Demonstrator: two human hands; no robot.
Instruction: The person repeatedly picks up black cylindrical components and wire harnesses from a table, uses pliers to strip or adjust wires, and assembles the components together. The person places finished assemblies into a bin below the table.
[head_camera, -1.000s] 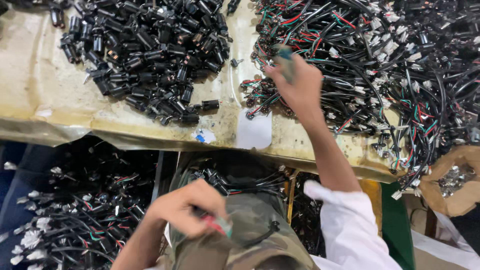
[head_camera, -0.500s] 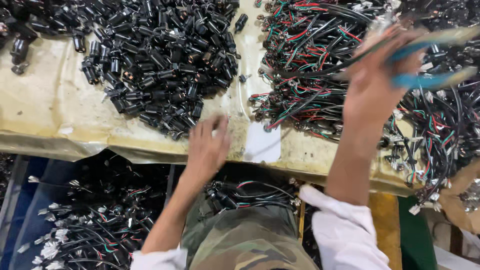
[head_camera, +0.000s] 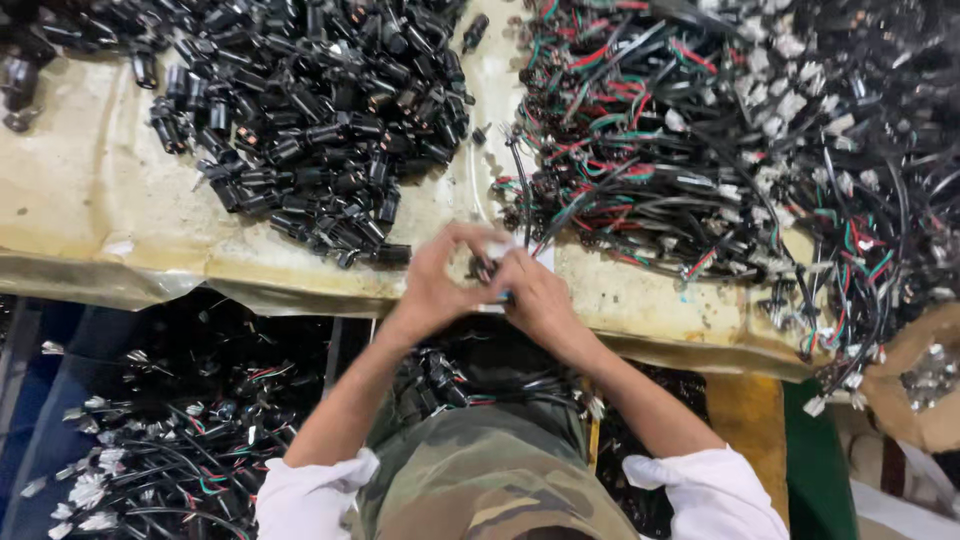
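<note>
- A heap of black cables with white plugs (head_camera: 150, 450) is seen at lower left, below the desk edge, in a dark bin.
- A pile of black cylindrical connectors (head_camera: 310, 110) is spread over the left half of the desk (head_camera: 80, 210), which is covered in a yellowed sheet.
- The left hand (head_camera: 432, 285) is held at the desk's front edge, its grip curled shut on a small black connector (head_camera: 484, 268), fingertips meeting those of the other hand.
- The same connector is pinched from the other side by the right hand (head_camera: 535, 295); its grip is closed too, and something blue shows just beneath the fingers, too hidden to be identified.
- A thin black wire (head_camera: 522, 195) is seen rising from the hands toward the pile behind.
- A tangle of red, green and black wires with white plugs (head_camera: 720, 130) is spread across the right half of the desk.
- A brown bag (head_camera: 925, 390) holding small parts is seen at far right.
</note>
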